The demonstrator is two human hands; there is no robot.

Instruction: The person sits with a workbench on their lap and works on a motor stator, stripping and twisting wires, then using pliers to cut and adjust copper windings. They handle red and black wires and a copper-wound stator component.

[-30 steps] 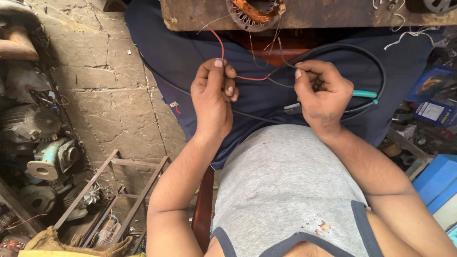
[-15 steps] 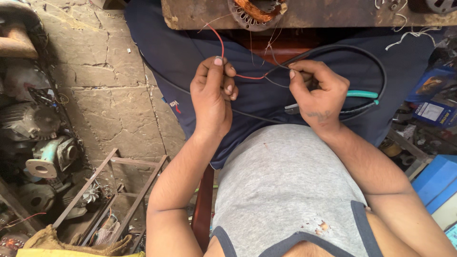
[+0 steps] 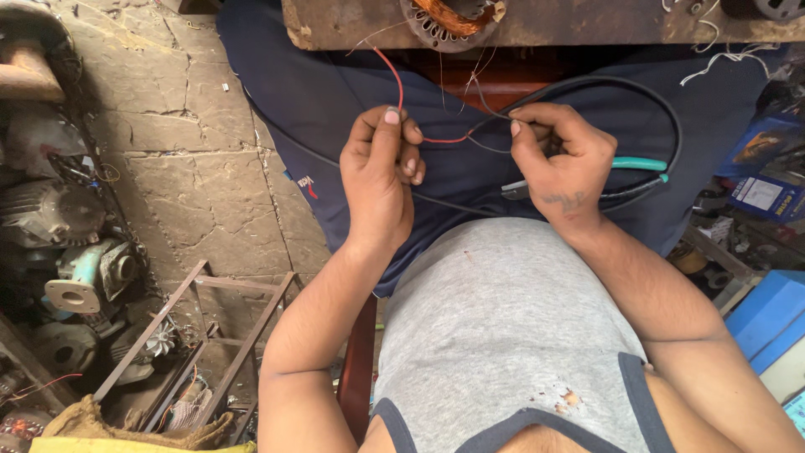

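**Both hands pinch one red wire over the lap**

The left hand (image 3: 381, 172) and right hand (image 3: 560, 159) are closed on a thin red wire (image 3: 401, 84) — it runs up to the copper-wound stator (image 3: 453, 18) on the wooden worktop (image 3: 587, 21). Green-handled pliers (image 3: 625, 170) lie tucked under the right hand's fingers, beside a black cable (image 3: 646, 96).

- Above my left hand (image 3: 379, 172), the wound stator (image 3: 454, 17) is cut off by the top edge.
- Behind my right hand (image 3: 560, 164), the green-handled pliers (image 3: 637, 165) are mostly hidden.
- I cannot tell how the thin wire (image 3: 486, 148) ends inside my right fingers (image 3: 518, 127).
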